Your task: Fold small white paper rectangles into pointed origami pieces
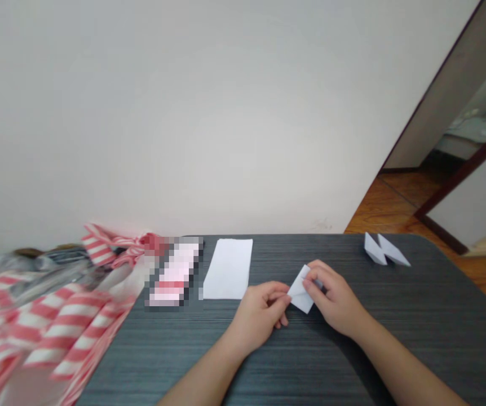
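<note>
A small piece of folded white paper (300,293) is held between my two hands above the dark table. My left hand (262,313) pinches its left corner between thumb and fingers. On the other side, my right hand (331,296) grips the upper right part, its thumb lying across the front face and its fingers behind. A crease runs across the paper's lower half. Part of the right side is hidden by my right hand. Behind my left hand lies a stack of plain white paper (228,269), flat on the table.
A folded white paper shape (387,251) with pointed wings stands at the table's (437,338) back right. A pixelated pink and white item (177,273) lies left of the stack. Red-and-white striped cloth (69,321) is heaped beyond the left edge. A wall (243,113) borders the back.
</note>
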A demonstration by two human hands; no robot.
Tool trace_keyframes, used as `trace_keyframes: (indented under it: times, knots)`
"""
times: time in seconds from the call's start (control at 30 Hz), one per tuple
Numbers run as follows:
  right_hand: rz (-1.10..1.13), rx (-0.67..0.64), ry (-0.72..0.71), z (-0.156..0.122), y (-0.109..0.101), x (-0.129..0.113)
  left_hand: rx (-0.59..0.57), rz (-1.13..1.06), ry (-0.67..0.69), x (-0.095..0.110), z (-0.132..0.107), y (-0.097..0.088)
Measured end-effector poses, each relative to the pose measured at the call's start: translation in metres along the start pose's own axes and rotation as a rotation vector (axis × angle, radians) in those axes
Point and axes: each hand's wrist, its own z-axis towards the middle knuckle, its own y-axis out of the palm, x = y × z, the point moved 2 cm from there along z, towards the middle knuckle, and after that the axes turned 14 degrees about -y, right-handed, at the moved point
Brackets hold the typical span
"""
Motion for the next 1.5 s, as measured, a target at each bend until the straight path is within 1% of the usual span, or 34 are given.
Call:
trace_keyframes:
  times: [0.2, 0.43, 0.53, 0.73, 1.1, 1.3, 1.4, 1.5]
  knots:
    - [0.013, -0.006, -0.014, 0.000, 0.001, -0.001, 0.010, -0.003, -0.003, 0.000, 0.001, -0.001]
    - [0.049, -0.048, -0.032, 0.001, 0.003, -0.005, -0.063, 0.134, 0.007, 0.003, -0.004, -0.001]
    - [0.048, -0.054, -0.037, 0.001, 0.004, -0.006, -0.047, 0.184, -0.003, 0.004, -0.006, -0.002]
    - [0.044, -0.048, -0.041, 0.000, 0.005, -0.003, -0.017, 0.199, -0.023, 0.006, -0.006, -0.001]
    - [0.023, -0.042, -0.049, 0.001, 0.005, -0.002, -0.007, 0.281, 0.036, 0.007, -0.007, -0.003]
    - [0.039, -0.052, -0.068, 0.002, 0.004, -0.004, -0.020, 0.266, 0.042, 0.007, -0.008, -0.001]
    - [0.048, -0.068, -0.074, 0.002, 0.005, -0.005, -0.009, 0.272, 0.054, 0.008, -0.010, -0.002]
    - [0.070, -0.047, -0.042, 0.001, 0.007, -0.002, -0.004, 0.231, 0.039, 0.008, -0.009, -0.002]
